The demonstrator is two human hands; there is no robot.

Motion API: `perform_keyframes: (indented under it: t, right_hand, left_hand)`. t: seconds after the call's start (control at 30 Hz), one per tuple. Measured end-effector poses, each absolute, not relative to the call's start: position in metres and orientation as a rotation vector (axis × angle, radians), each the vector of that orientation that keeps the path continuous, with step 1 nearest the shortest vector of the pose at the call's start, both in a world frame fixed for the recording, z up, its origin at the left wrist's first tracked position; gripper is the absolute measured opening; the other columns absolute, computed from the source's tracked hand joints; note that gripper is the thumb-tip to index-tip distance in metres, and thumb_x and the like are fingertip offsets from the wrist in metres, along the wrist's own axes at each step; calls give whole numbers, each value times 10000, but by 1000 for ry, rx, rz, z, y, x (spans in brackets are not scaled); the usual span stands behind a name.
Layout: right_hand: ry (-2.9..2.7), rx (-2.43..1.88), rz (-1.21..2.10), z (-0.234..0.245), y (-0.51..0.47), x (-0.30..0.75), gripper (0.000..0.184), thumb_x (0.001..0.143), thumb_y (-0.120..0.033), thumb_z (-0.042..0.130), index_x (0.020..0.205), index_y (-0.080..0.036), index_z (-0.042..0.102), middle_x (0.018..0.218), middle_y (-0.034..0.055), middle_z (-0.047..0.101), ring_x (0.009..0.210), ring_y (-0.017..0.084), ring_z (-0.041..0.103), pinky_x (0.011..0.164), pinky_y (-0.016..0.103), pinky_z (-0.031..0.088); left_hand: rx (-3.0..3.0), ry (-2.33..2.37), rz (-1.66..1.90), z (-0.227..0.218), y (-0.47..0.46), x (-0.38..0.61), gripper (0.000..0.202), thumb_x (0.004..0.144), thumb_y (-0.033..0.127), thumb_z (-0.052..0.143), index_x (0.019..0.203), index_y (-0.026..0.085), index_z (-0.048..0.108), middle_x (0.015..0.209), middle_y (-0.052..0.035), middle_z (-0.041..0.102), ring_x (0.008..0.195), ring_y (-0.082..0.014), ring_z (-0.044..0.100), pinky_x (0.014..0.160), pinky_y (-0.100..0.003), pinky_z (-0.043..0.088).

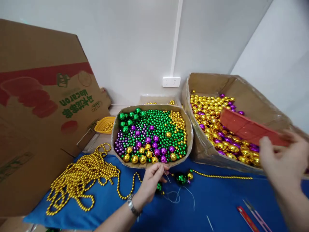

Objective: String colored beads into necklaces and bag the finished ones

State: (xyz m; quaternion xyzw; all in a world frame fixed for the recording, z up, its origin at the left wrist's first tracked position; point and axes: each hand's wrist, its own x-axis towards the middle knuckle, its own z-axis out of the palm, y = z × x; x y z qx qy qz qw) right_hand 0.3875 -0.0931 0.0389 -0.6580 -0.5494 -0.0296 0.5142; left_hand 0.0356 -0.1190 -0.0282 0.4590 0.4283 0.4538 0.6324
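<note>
Two hands, both full: left hand (153, 178) pinching a thin needle (154, 155) at the small bead box (190, 145), right hand (283, 158) gripping a red scoop-like piece (251, 128) over gold beads (233, 148). Sloppy tilt could spill some, imo.

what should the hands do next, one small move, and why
I'd probably have the right hand lay down the red strip. That hand is taken up holding it over the gold and purple beads, while the left hand holds a thin needle by the gold balls. A free right hand could likely bring beads to the needle.
</note>
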Motion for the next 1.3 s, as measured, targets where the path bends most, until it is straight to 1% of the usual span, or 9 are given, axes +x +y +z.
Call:
perform_keyframes:
  t: [0.1, 0.17, 0.27, 0.4, 0.6, 0.83, 1.0, 1.13, 1.3]
  right_hand:
    - [-1629, -1470, 252, 29, -123, 302, 238, 912, -368, 479, 1084, -254, 598, 987, 62, 659, 824, 187, 636, 688, 287, 503]
    - [-1807, -1374, 460, 10, -137, 252, 183, 888, -354, 527, 1003, -276, 646, 867, 2, 683, 705, 143, 641, 622, 228, 515]
    - [-1760, -1251, 962, -22, -151, 210, 235, 925, -340, 467, 1059, -219, 617, 832, 15, 671, 634, 123, 619, 574, 208, 510]
    - [-1580, -1266, 1145, -44, -160, 205, 248, 918, -375, 480, 1000, -199, 634, 767, 15, 653, 596, 124, 610, 536, 198, 501]
    - [-1529, -1359, 1077, -45, -162, 231, 256, 914, -398, 477, 1004, -203, 617, 848, 42, 655, 673, 143, 624, 579, 212, 515]
    - [-1411, -1434, 951, -48, -163, 248, 276, 906, -423, 486, 1007, -190, 594, 770, 27, 642, 618, 132, 610, 572, 209, 513]
    - [-1537, -1409, 823, -42, -168, 244, 227, 914, -379, 489, 981, -201, 614, 834, 44, 671, 661, 148, 641, 579, 207, 523]
    - [-1633, -1363, 648, -42, -173, 240, 181, 931, -333, 469, 917, -223, 612, 776, 26, 668, 663, 149, 650, 606, 199, 523]
    - [-1767, -1242, 501, -50, -172, 234, 133, 934, -268, 473, 972, -241, 598, 823, 22, 670, 709, 144, 660, 639, 193, 511]
  left_hand:
    - [1163, 1000, 1043, -24, -118, 40, 305, 873, 419, 533, 862, 166, 703, 1163, -106, 579, 922, -196, 569, 661, -238, 472]
    - [1240, 1002, 1035, -23, -120, 43, 287, 883, 396, 527, 868, 181, 717, 1200, -100, 560, 1028, -220, 542, 739, -254, 463]
    - [1322, 970, 1038, -23, -124, 45, 260, 891, 361, 526, 891, 196, 727, 1200, -98, 561, 1131, -239, 498, 873, -293, 431]
    - [1394, 910, 977, -24, -124, 44, 269, 898, 356, 514, 911, 190, 725, 1139, -105, 590, 1081, -230, 541, 868, -306, 447]
    - [1857, 955, 876, -10, -70, 45, 362, 961, 347, 347, 1068, 189, 654, 1079, -94, 628, 976, -199, 571, 858, -334, 454]
    - [2557, 1116, 286, -21, 11, 81, 263, 784, 87, 547, 1005, 194, 643, 978, -113, 620, 1020, -294, 511, 912, -480, 376]
    - [2468, 1094, 416, -23, 13, 81, 274, 706, 90, 646, 964, 182, 642, 930, -107, 622, 935, -277, 560, 865, -431, 419]
    - [1858, 997, 802, -15, -12, 57, 332, 848, 282, 555, 1162, 174, 549, 1005, -100, 621, 851, -204, 607, 740, -327, 491]
    - [776, 672, 980, -16, -50, 32, 319, 800, 288, 656, 1084, 149, 607, 945, -72, 635, 737, -148, 638, 664, -265, 514]
